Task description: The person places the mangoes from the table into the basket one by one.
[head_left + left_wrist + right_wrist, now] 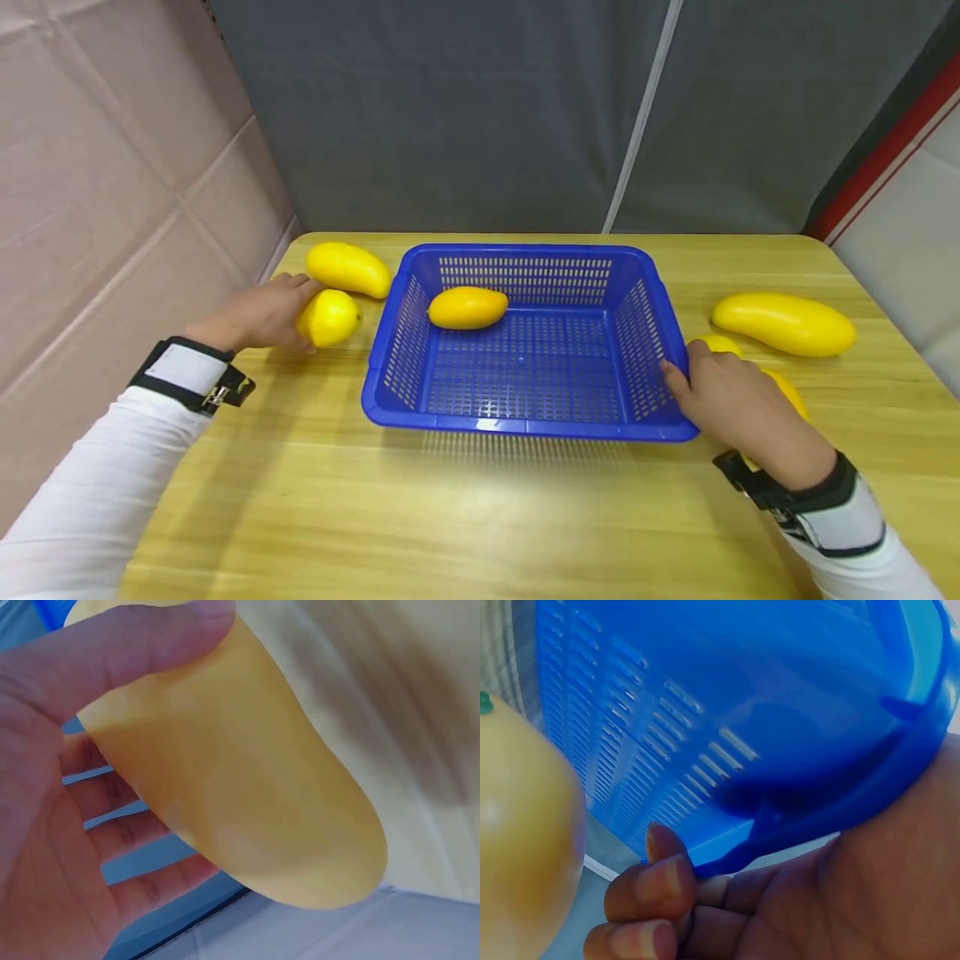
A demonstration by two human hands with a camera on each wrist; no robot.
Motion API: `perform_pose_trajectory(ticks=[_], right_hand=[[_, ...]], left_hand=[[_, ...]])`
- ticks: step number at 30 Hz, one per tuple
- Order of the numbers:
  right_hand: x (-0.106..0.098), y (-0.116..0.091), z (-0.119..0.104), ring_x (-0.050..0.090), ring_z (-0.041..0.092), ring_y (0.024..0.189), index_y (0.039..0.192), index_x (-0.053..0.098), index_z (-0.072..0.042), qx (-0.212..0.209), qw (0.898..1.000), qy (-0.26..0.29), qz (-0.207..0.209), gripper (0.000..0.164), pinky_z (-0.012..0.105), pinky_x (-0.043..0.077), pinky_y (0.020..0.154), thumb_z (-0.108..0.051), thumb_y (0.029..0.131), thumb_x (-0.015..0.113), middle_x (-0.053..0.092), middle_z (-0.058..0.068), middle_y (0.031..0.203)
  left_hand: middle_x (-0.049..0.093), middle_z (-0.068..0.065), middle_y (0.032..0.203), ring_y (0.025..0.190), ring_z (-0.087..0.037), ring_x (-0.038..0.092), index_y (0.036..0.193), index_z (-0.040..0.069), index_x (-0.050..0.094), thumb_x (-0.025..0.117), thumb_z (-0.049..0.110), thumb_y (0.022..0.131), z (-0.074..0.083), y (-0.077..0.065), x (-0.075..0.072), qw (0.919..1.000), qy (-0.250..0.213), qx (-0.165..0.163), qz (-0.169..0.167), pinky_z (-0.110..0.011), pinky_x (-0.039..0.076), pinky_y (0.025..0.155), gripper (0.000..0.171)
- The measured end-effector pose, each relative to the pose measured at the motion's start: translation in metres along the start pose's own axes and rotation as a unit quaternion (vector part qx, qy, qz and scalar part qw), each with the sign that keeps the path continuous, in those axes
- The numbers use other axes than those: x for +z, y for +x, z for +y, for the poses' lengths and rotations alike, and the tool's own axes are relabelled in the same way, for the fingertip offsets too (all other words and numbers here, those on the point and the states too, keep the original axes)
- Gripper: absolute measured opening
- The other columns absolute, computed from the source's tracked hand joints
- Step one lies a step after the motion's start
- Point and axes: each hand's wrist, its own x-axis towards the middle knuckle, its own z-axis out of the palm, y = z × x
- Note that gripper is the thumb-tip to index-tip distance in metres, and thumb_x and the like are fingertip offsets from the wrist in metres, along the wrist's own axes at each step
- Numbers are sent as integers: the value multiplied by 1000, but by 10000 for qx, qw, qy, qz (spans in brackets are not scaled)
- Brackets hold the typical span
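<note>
My left hand [272, 312] holds a yellow mango [331, 319] beside the basket's left end. In the left wrist view the thumb lies across this mango [255, 780], with the other fingers reaching behind it. At the basket's near right corner, my right hand [731, 404] grips the rim of a blue plastic basket [555, 428]. Its fingers curl under the basket's edge [885, 787] in the right wrist view. One orange-yellow mango [468, 308] lies inside, against the left wall.
Another yellow mango [348, 268] lies just behind my left hand. A long mango [783, 323] rests at the right of the wooden table [480, 517]. Two more yellow fruits, one behind [716, 342] and one beside [787, 392] my right hand, are partly hidden. A grey curtain [450, 117] hangs behind.
</note>
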Motion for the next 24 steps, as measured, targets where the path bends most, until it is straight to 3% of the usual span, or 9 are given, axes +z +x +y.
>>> perform_pose_trajectory(ticks=[6, 17, 24], right_hand=[[-1, 0, 0, 49, 23, 55, 113, 43, 18, -7, 10000, 18, -14, 56, 31, 37, 44, -36, 100, 44, 49, 12, 68], [-2, 0, -1, 50, 24, 57, 113, 43, 19, -36, 10000, 11, -5, 56, 31, 37, 45, -36, 100, 43, 49, 12, 69], [-2, 0, -1, 50, 24, 57, 113, 43, 19, -45, 10000, 19, -13, 57, 31, 38, 46, -36, 100, 43, 49, 12, 69]], left_hand=[[53, -27, 111, 100, -44, 49, 122, -12, 48, 88, 19, 59, 4, -1, -21, 9992, 110, 188, 349, -57, 43, 87, 81], [53, -23, 115, 99, -41, 54, 127, -7, 47, 86, 29, 64, 18, 1, -51, 9985, 422, -98, 341, -58, 45, 84, 83], [53, -22, 116, 100, -39, 49, 131, -5, 44, 85, 34, 68, 33, 7, -62, 9978, 526, -179, 369, -57, 46, 84, 85]])
